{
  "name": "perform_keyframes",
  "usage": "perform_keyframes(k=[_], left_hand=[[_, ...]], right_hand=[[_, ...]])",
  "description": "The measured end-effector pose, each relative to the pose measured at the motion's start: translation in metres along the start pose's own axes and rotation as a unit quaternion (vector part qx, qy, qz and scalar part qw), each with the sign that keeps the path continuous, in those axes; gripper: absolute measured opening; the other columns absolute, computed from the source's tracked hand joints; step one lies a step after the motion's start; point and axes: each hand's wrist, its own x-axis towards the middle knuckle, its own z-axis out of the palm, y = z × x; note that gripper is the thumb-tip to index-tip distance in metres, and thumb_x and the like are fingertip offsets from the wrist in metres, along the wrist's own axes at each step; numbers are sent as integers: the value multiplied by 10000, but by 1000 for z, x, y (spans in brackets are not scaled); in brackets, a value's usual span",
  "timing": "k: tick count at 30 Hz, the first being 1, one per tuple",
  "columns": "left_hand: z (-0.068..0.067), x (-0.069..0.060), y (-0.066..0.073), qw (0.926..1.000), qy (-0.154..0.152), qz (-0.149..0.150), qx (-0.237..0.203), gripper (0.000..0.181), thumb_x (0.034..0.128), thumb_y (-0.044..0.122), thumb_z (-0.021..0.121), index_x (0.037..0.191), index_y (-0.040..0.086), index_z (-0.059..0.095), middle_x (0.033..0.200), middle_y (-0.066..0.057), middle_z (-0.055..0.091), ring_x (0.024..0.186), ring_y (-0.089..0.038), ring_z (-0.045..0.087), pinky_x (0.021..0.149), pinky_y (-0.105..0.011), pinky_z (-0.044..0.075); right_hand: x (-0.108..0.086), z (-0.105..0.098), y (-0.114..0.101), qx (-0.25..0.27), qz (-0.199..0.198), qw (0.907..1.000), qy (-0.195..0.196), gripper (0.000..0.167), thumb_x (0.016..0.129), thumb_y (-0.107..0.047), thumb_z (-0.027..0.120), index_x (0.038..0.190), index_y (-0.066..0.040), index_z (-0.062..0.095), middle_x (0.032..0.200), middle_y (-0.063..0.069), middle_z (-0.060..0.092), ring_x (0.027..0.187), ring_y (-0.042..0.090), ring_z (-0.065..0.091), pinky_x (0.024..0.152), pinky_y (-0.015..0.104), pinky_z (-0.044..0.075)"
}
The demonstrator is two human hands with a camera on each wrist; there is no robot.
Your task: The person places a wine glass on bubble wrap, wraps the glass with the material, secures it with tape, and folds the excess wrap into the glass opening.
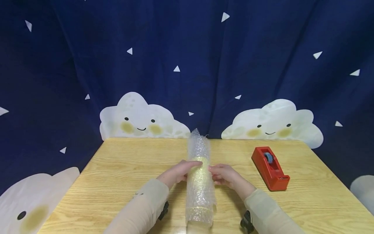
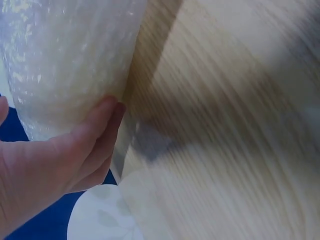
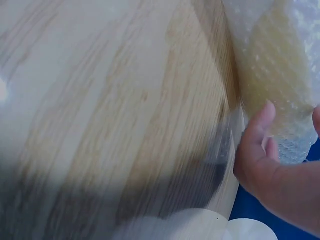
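Note:
A long roll of bubble wrap [image 1: 199,188] lies lengthwise at the middle of the table, with something yellowish showing through it; what is inside cannot be made out. From the left side, my left hand [image 1: 181,171] holds the roll, one digit reaching over its top and the other fingers against its side. My right hand [image 1: 226,176] grips the opposite side, thumb on the wrap and fingers bent low beside it. Up close, the left wrist view shows the left fingers [image 2: 102,122] against the plastic. In the right wrist view the right thumb [image 3: 265,117] touches the wrap.
A red tape dispenser [image 1: 270,169] with a blue-looking tape roll [image 1: 268,157] stands on the wooden table [image 1: 140,156], right of the right hand. Behind the table hangs a dark blue curtain [image 1: 160,39] with clouds and white triangles.

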Motion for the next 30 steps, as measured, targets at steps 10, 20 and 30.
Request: perform_keyframes(k=[10,20,30], left_hand=[[6,2,-1,9999,111,12,36,640,822,335,643,1241,-102,436,1107,-166,587,911,-234,619,827,-385,535],[12,0,6,9964,643,114,538,908,808,345,654,1390,-168,181,1442,-317,269,1244,-400,424,1043,-490,379],[22,0,9,9925,807,245,883,824,802,395,675,1308,-170,352,1281,-278,482,1047,-321,546,931,-457,467]], right_hand=[[-4,0,0,-271,445,9985,-177,603,904,-407,552,1189,122,509,895,101,688,745,153,647,737,341,566],[-6,-2,-3,-789,134,9949,620,568,871,-379,613,1141,118,558,794,79,706,630,101,633,571,239,540],[-7,-10,-6,-1167,-52,9896,836,547,877,-373,609,1157,96,574,820,44,703,684,88,619,635,263,523]])
